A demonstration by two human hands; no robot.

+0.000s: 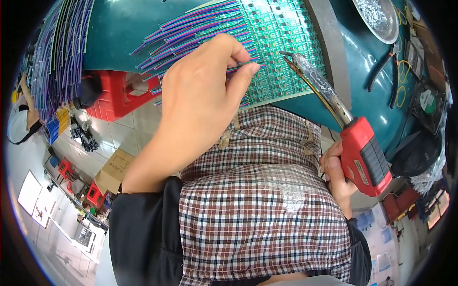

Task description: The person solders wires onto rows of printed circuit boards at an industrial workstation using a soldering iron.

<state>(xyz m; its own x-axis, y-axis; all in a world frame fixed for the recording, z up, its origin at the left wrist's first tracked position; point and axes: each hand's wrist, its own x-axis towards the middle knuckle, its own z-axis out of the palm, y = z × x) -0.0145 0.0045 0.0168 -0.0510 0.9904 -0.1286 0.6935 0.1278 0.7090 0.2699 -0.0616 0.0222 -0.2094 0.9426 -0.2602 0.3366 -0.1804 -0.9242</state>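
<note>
Wires (202, 24) spread left from a green circuit board (286, 35) on the table (124, 28); the left hand (202, 83) pinches some, while the right hand (338, 174) clasps a red soldering gun (363, 155).

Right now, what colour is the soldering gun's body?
The gun body is red with a black ribbed panel; best seen in the head view.

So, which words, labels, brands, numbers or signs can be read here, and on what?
Wording I leave uncopied; it stands on:
Soldering gun: pale sticker, print too small.
Cardboard box: dark print, blurred.
Black rounded object: small pale marking.
Round green label: too small.
</note>
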